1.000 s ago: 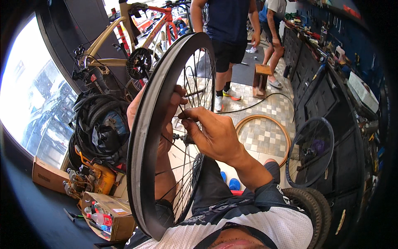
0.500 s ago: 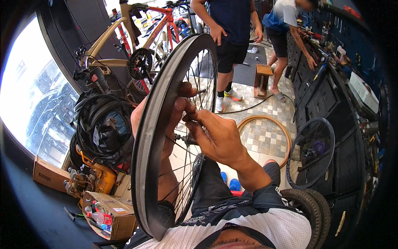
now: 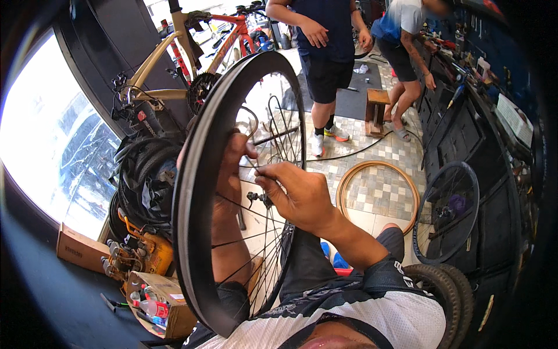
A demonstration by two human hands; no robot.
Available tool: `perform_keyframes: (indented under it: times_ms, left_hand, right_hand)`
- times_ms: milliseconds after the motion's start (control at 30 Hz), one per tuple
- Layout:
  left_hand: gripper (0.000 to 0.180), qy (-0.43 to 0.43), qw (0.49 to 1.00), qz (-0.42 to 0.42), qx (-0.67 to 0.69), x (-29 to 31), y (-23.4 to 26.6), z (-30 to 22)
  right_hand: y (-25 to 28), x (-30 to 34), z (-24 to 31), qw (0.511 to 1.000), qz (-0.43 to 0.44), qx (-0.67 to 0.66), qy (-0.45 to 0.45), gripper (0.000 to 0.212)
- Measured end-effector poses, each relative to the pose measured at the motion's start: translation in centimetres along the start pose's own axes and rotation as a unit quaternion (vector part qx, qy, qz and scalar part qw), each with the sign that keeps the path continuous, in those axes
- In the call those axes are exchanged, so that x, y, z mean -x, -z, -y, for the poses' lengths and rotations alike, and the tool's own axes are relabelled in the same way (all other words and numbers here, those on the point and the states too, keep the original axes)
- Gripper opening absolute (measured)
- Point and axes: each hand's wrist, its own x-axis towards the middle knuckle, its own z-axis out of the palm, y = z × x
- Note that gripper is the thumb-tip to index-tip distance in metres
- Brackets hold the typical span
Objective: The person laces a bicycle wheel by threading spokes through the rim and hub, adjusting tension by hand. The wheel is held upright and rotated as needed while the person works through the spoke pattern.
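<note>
A black deep-rimmed bicycle wheel (image 3: 195, 192) stands upright in front of me, tilted slightly, its lower part against my lap. Dark spokes run to its hub (image 3: 260, 199). My left hand (image 3: 231, 160) is behind the rim, partly hidden by it, with fingers curled around its inner side. Its thumb and fingertip come together close to a thin dark spoke. From the right, my right hand (image 3: 305, 192) pinches that spoke between thumb and forefinger, just above the hub. The spoke's far end is hard to make out between the hands.
A tan tyre or hoop (image 3: 343, 192) lies on the tiled floor; another wheel (image 3: 417, 227) leans on dark cabinets. Black tyres (image 3: 136, 174), a yellow compressor (image 3: 154, 253) and a carton (image 3: 177, 317) are left. Two people stand ahead near a wooden stool (image 3: 376, 104); bicycles are behind.
My hands have come slightly apart, exposing the spoke between them. The wheel looks turned, its spokes lying differently. One standing person has raised a hand, and my view has shifted a little.
</note>
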Motion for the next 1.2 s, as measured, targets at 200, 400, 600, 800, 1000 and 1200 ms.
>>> perform_keyframes:
  times_ms: [200, 400, 600, 800, 1000, 1200]
  left_hand:
    - [0.028, 0.003, 0.999, 0.042, 0.033, 0.3, 2.7, -1.3]
    - [0.028, -0.021, 0.999, 0.021, 0.039, 1.0, 5.1, -2.0]
    - [0.026, -0.036, 0.994, 0.036, 0.101, 0.6, 6.6, -2.1]
    - [0.027, -0.051, 0.994, 0.056, 0.085, 0.5, 6.7, -2.9]
    - [0.021, 0.002, 0.995, 0.017, 0.097, 0.2, 6.9, -2.1]
    - [0.024, -0.014, 0.984, 0.072, 0.163, 0.0, 8.8, -2.2]
  right_hand:
    - [-2.3, 0.3, -0.4, 1.000, 0.006, -0.013, 0.009, 0.019]
    - [-3.6, -1.2, 0.6, 0.997, 0.049, -0.047, 0.023, 0.018]
    - [-5.3, -0.9, 2.3, 0.994, 0.047, 0.036, 0.087, 0.029]
    - [-6.5, -0.3, 2.6, 0.992, 0.005, 0.046, 0.116, 0.028]
    - [-4.8, 1.4, 2.1, 0.990, -0.001, 0.018, 0.137, 0.032]
    - [-1.3, 1.1, -0.6, 0.987, 0.034, -0.088, -0.133, 0.022]
